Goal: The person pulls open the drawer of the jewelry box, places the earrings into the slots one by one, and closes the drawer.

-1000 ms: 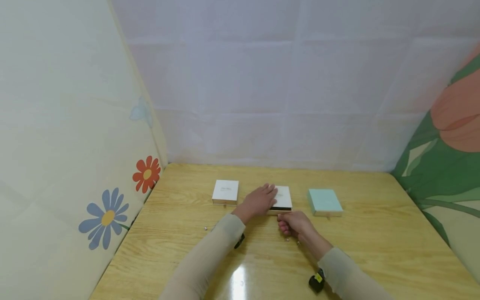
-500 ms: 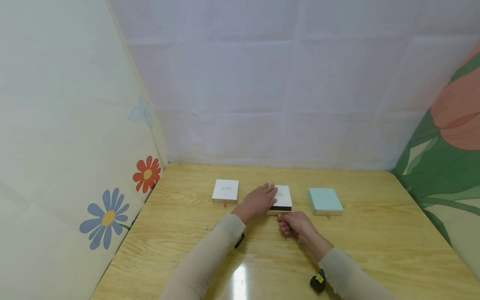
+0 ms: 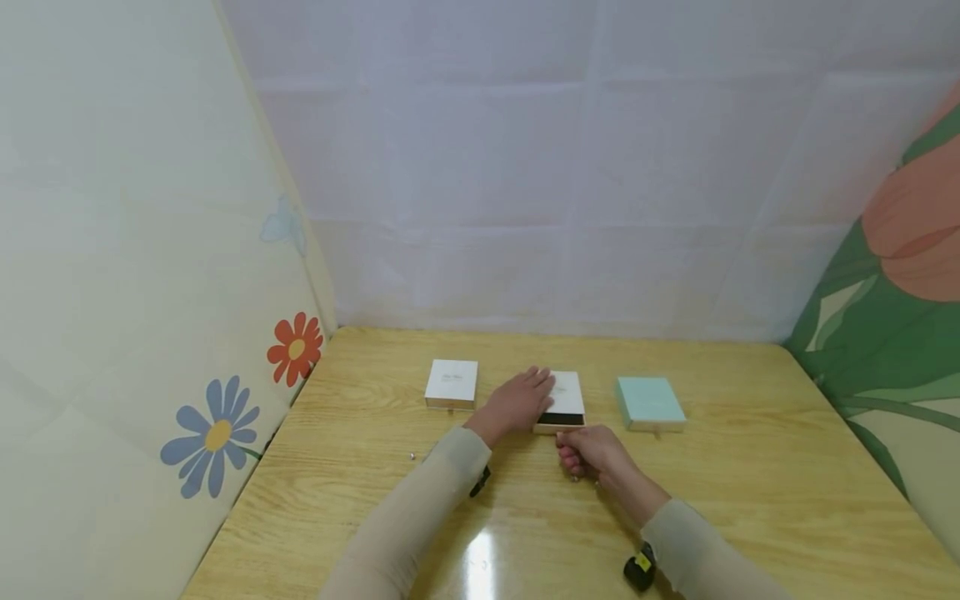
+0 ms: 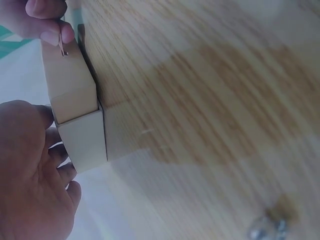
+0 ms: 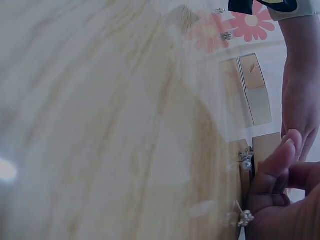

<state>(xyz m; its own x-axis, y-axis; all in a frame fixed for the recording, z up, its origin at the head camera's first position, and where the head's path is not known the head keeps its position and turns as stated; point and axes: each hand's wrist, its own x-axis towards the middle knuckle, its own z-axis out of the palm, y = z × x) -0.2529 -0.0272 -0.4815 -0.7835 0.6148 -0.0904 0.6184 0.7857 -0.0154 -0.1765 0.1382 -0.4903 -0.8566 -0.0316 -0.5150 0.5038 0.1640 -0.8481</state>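
A white drawer box [image 3: 566, 390] sits between two other boxes, its drawer [image 4: 75, 95] partly out and showing a black inside in the head view. My left hand [image 3: 517, 402] rests on the box top with straight fingers, spread along it in the left wrist view. At the drawer's front, my right hand [image 3: 594, 450] pinches a small ribbon pull tab [image 4: 63, 46] between thumb and finger. Close by the right hand lie small silver earrings; one earring [image 5: 246, 159] seems to carry a pearl, and another earring [image 5: 245, 218] has its post up.
Left of the hands stands a second white box [image 3: 452, 382]; a mint-green box [image 3: 651, 402] stands to the right. Another small earring [image 3: 412, 456] lies on the wooden table [image 3: 750, 467] at left. Cloth backdrops [image 3: 480, 167] border the table's back and sides.
The drawer has slid a little farther out toward me, baring more of its black inside. My right hand has moved slightly back with it; the left hand has stayed on the box.
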